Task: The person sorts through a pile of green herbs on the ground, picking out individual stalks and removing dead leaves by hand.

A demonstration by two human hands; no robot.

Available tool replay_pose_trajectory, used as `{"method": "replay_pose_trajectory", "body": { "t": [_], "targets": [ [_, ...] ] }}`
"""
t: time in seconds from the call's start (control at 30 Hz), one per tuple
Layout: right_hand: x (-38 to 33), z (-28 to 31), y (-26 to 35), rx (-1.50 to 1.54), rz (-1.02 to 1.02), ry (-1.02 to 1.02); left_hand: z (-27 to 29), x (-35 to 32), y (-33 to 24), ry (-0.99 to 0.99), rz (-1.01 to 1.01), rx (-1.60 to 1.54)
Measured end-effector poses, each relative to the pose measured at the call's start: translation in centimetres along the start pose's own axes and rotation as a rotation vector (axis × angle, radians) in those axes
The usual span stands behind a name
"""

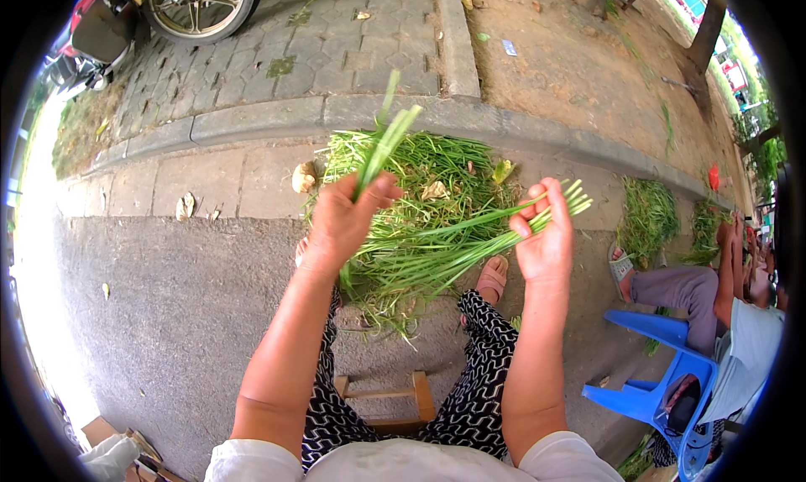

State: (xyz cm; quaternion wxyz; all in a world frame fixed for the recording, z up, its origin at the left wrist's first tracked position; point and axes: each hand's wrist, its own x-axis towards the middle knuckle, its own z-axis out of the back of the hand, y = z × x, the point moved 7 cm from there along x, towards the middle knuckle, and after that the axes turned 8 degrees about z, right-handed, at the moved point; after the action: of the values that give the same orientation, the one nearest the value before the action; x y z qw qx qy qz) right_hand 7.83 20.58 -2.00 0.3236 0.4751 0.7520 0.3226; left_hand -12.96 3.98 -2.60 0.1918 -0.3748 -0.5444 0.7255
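Road [168,297]: grey, rough, sunlit at far left; fills the near ground.
Kerb [252,121]: stone, runs across behind the greens; paving bricks and bare soil beyond it.
Motorcycle [105,28]: upper left, partly cut off by the rim; spoked front wheel on the paving.
Co-worker [747,356]: far right, pale top, grey trousers, beside a blue chair [642,325].
Patterned trousers [491,339]: wearer's, black and white, legs apart, wooden stool [424,395] between them.
Main heap [428,154]: long green stalks, loose, on the ground between the kerb and the wearer's feet.
Side heap [648,222]: more greens, right, near the co-worker's foot.
Right bunch [470,254]: long thin stalks slanting over the main heap, pale ends past the hand.
Left bunch [388,146]: thicker stems, pale ends up, tilted right, above the main heap.
Right hand [546,238]: grip wrapped round the right bunch near its pale ends.
Left hand [340,217]: grip closed round the left bunch.
Sandal [491,278]: pink, wearer's right foot, just beside the stalks.
Yellow leaf [503,171]: on the main heap's right edge.
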Motion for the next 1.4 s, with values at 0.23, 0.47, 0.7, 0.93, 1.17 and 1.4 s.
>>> {"method": "replay_pose_trajectory", "body": {
  "t": [0.23,0.47,0.7,0.93,1.17,1.4],
  "targets": [
    [0.9,2.0,2.4,0.034,0.076,-0.112,4.4,0.1,-0.7,-0.182,-0.005,-0.119],
    [-0.4,-0.6,0.2,-0.091,-0.012,0.043,-2.7,-1.8,-0.8,0.122,0.215,-0.129],
    [-2.2,-2.8,-2.1,-0.22,-0.097,0.069,-7.3,-3.4,-0.9,0.442,0.068,-0.178],
    [-2.5,-3.3,-2.3,-0.324,-0.082,0.135,-7.2,-3.6,-1.0,0.479,0.176,-0.193],
    [-2.9,-3.8,-2.4,-0.327,-0.082,0.211,-7.1,-3.2,0.2,0.459,0.09,-0.155],
    [-2.8,-3.5,-2.1,-0.341,-0.076,0.19,-6.7,-3.5,-0.8,0.491,0.127,-0.062]
  ]
}}
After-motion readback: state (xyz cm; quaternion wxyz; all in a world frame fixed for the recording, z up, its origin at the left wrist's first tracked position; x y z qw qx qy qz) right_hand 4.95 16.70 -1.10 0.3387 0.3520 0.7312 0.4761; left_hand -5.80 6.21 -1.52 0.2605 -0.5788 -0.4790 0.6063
